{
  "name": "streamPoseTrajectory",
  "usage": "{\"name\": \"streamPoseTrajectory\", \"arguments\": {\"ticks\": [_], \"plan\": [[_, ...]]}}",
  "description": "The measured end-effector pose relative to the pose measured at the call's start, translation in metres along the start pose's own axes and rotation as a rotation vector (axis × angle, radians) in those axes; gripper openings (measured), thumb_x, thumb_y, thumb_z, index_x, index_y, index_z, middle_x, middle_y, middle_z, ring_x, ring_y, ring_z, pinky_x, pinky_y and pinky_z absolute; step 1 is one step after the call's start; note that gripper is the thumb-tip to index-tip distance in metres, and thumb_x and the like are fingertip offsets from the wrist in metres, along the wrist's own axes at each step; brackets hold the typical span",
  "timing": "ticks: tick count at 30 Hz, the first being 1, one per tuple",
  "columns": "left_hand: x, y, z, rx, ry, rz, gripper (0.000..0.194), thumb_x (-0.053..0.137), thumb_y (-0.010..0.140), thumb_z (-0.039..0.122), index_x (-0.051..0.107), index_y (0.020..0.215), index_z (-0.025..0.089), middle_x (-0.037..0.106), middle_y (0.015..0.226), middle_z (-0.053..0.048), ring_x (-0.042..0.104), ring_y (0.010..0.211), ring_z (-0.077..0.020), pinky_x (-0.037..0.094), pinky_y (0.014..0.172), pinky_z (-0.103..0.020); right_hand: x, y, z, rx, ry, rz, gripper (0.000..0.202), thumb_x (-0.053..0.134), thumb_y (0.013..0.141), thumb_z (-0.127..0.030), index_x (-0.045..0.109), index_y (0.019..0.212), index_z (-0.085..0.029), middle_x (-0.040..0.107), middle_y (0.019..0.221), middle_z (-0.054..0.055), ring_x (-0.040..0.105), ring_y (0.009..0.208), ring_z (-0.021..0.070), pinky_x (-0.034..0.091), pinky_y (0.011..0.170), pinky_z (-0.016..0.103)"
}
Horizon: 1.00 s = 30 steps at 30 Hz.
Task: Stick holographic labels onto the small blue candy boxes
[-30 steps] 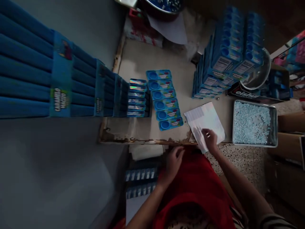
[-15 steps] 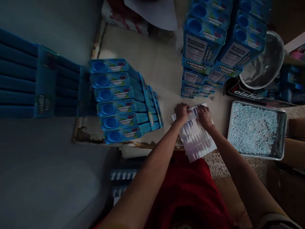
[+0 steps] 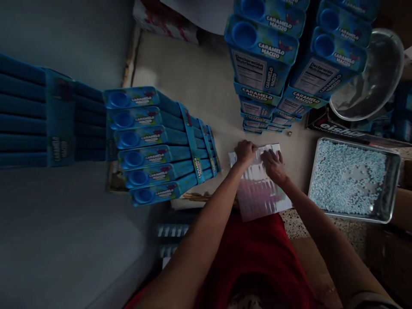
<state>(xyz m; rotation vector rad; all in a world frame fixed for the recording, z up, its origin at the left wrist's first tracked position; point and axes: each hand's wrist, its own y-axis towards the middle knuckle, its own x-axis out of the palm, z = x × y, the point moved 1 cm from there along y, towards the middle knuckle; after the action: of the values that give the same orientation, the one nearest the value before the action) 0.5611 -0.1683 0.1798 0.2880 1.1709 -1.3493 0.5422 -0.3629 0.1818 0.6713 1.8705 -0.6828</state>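
One shiny sheet overhangs the pale tabletop above speckled floor.

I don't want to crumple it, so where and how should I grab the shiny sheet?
I'd pinch the shiny sheet by its near edge, coming from the red clothing side. It's thin and flat, and that edge seems to stick out past the table, so fingers could get under. The left hand and right hand are at its far edge.
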Motion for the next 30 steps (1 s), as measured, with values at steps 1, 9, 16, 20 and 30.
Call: {"name": "streamPoseTrajectory", "arguments": {"ticks": [1,9,16,20,30], "plan": [[0.0,-0.001,0.002,0.001,0.002,0.005,0.02,0.063,0.1,0.031,0.078,0.101,0.017,0.071,0.121,-0.018,0.059,0.12,-0.0361,0.045,0.093,-0.044,-0.005,-0.008,-0.004,0.005,0.016,0.0,0.044,0.043,0.109,-0.018,0.066,0.146,-0.019,0.065,0.153,0.013,0.043,0.151,0.0318,0.021,0.129,0.056],[-0.011,-0.031,0.005,0.054,-0.361,0.1,0.011,0.063,0.094,0.023,0.072,0.1,0.019,0.071,0.127,-0.016,0.058,0.129,-0.0315,0.042,0.111,-0.044,-0.103,-0.045,-0.066,0.425,0.325,0.223,0.018,0.067,0.097,-0.032,0.079,0.09,-0.022,0.068,0.075,0.004,0.059,0.079,0.0213,0.043,0.079,0.036],[-0.076,-0.154,0.032,-0.08,-1.612,-0.265,0.067,0.067,0.086,0.08,0.073,0.108,0.016,0.079,0.107,-0.016,0.076,0.095,-0.0273,0.061,0.087,-0.041,-0.208,-0.047,-0.113,0.591,1.069,0.143,0.026,0.083,0.078,-0.046,0.074,0.081,-0.022,0.053,0.06,-0.006,0.041,0.056,0.0113,0.031,0.054,0.027],[-0.119,-0.191,0.05,-0.137,-1.79,-0.184,0.062,0.098,0.063,0.058,0.074,0.105,0.019,0.081,0.097,-0.008,0.076,0.085,-0.0203,0.062,0.08,-0.034,-0.247,-0.042,-0.128,0.533,1.141,0.11,0.027,0.089,0.073,-0.046,0.076,0.076,-0.023,0.064,0.068,-0.001,0.051,0.063,0.0129,0.037,0.056,0.026],[-0.213,-0.233,0.043,-0.123,-1.52,0.339,0.024,0.09,0.075,0.04,0.077,0.082,0.02,0.079,0.084,-0.005,0.077,0.074,-0.0209,0.062,0.067,-0.032,-0.288,-0.004,-0.181,0.448,1.087,0.282,0.027,0.092,0.069,-0.045,0.08,0.072,-0.021,0.068,0.063,0.0,0.053,0.056,0.0127,0.042,0.054,0.027]]}}
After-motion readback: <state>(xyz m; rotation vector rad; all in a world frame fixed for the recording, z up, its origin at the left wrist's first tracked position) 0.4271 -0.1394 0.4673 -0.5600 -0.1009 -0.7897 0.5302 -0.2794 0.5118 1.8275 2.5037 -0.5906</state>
